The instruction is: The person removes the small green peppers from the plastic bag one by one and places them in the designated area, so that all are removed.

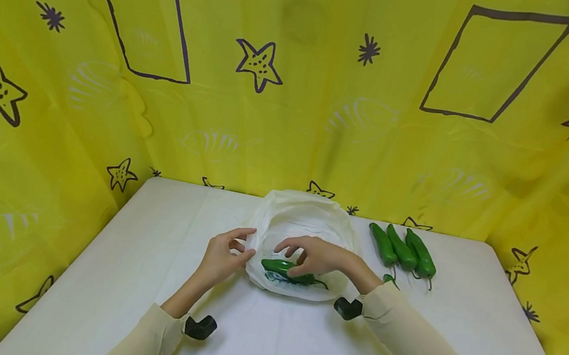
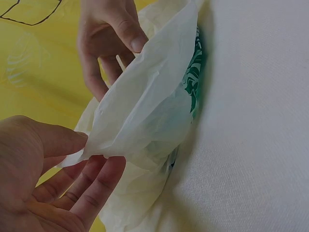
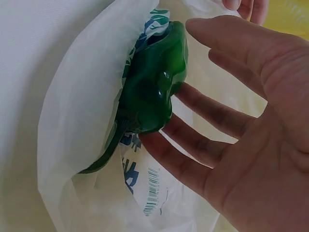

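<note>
A white plastic bag with green and blue print stands with its mouth spread wide on the table. My left hand pinches the bag's left rim between thumb and fingers, and the left wrist view shows the thin film pulled up from that grip. Inside the bag lies a glossy green pepper, its stem pointing right in the head view. Over it is my right hand, inside the bag mouth. In the right wrist view its fingers are spread, with tips right at the pepper and the thumb beside its far end.
Three green peppers lie side by side to the right of the bag. Another green pepper shows partly behind my right forearm. The white table ends at a yellow patterned curtain at the back and sides.
</note>
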The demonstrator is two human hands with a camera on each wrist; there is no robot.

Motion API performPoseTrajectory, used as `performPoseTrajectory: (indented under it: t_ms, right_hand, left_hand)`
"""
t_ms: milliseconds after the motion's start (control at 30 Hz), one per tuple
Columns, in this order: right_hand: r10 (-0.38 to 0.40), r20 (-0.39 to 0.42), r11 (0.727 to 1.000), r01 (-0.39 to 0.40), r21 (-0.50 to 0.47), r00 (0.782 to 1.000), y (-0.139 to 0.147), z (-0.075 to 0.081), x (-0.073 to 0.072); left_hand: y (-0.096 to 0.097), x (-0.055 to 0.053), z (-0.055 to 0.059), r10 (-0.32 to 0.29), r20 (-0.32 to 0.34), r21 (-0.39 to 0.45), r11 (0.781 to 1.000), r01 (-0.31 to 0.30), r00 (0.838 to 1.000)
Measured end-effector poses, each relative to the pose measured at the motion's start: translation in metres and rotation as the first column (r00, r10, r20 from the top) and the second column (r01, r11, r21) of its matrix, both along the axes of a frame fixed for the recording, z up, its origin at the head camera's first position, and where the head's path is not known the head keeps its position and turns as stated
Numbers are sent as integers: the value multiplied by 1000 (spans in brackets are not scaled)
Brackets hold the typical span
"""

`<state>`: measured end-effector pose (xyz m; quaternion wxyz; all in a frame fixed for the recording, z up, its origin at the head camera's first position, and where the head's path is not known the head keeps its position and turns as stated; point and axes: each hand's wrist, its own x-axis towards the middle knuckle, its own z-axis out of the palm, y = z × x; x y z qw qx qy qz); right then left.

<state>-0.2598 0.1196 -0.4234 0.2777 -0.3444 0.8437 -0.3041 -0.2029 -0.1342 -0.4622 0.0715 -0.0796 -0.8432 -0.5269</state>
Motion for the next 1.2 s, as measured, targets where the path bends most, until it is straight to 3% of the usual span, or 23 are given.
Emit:
performPoseTrajectory:
  t_ms: [233, 700, 1200]
  right_hand:
    - [26, 24, 999, -27, 43, 999, -1, -3, -1]
    - [8, 10, 995, -9, 101, 1000, -4, -1, 0]
    - [17, -21, 998, -15, 56, 1000, -2, -3, 0]
  left_hand:
    - [0, 0, -1, 0, 0, 9, 1000, 0, 1000]
    - [-1, -1, -3, -10, -13, 25, 1000, 10, 1000]
    - [0, 0, -1, -9, 0, 21, 1000, 9, 1000]
